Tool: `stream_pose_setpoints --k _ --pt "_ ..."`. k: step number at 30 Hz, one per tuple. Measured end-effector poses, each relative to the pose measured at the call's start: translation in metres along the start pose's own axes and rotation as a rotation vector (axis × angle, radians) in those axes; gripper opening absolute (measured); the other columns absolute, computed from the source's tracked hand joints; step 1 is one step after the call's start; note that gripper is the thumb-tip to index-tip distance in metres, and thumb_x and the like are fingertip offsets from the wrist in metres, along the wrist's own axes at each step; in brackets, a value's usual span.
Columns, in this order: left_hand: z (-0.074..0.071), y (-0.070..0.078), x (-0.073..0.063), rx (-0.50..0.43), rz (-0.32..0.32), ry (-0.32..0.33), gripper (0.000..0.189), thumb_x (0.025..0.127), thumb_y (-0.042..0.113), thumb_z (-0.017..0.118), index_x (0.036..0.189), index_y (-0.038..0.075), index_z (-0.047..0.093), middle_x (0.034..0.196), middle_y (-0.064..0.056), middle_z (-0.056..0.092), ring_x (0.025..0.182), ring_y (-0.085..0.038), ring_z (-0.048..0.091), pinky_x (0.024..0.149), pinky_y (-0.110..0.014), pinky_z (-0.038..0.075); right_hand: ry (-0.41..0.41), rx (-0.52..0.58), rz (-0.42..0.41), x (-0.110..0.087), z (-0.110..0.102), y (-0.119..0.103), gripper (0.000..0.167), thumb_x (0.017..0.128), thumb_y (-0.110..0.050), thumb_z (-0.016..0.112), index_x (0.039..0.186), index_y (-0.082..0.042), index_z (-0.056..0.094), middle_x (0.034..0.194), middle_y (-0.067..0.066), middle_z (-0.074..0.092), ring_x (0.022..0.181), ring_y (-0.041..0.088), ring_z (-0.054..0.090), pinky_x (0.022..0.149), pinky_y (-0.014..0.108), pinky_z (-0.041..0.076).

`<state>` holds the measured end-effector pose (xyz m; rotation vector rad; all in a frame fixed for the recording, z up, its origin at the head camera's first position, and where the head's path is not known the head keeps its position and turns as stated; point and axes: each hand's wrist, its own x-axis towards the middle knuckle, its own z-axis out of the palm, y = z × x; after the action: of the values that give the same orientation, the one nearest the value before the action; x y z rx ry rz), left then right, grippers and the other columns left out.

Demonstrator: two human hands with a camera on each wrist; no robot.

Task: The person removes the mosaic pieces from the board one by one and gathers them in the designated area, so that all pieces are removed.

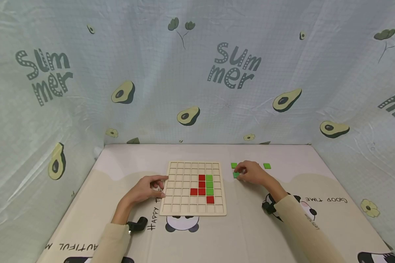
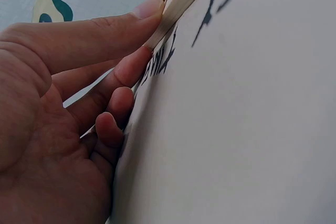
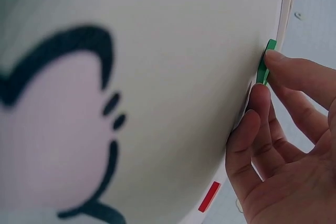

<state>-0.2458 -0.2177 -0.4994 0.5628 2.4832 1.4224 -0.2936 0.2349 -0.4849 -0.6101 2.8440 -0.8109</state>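
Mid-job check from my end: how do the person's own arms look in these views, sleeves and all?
Both arms wear plain beige long sleeves, the left sleeve and the right sleeve alike. The left grip and right grip are ungloved. A small black unit shows by each cuff, left and right. I can't make out any cables.

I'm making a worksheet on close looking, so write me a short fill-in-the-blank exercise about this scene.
1. The right hand pinches a tile whose colour is ____.
2. In the head view, the left hand touches the ____ edge of the board.
3. The number of green tiles lying on the board is ____.
4. The number of red tiles lying on the board is ____.

Missing words: green; left; three; five.
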Motion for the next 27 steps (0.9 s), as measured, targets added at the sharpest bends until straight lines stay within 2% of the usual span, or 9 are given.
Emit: stream_pose_setpoints --k 7,15,27 --pt "-0.0003 -0.0011 -0.0002 0.003 0.007 0.001 0.069 0.077 0.005 0.086 0.14 -0.008 0.058 0.098 -0.016 0.064 0.084 -0.018 0.05 0.073 -0.022 0.042 0.003 0.01 0.02 0.0004 0.0006 0.0009 0.023 0.087 -0.013 0.077 0.109 -0.007 0.074 0.101 0.007 0.07 0.092 0.019 0.063 0.079 0.035 0.051" --pt "-0.0002 -0.0001 0.0009 0.009 0.005 -0.001 0.069 0.078 0.005 0.086 0.14 -0.008 0.058 0.098 -0.015 0.064 0.084 -0.019 0.05 0.072 -0.022 0.041 0.001 -0.016 -0.011 -0.0005 -0.0009 -0.0001 0.023 0.088 -0.01 0.076 0.11 -0.005 0.075 0.101 0.008 0.071 0.092 0.02 0.064 0.081 0.037 0.054" --pt "0.0001 -0.0009 0.0017 0.02 0.008 -0.001 0.069 0.078 0.005 0.086 0.14 -0.009 0.058 0.098 -0.014 0.064 0.084 -0.018 0.049 0.072 -0.023 0.041 0.0 -0.015 -0.005 -0.0008 -0.0008 -0.0003 0.021 0.087 -0.01 0.077 0.108 -0.005 0.076 0.101 0.008 0.071 0.09 0.019 0.064 0.08 0.037 0.053"
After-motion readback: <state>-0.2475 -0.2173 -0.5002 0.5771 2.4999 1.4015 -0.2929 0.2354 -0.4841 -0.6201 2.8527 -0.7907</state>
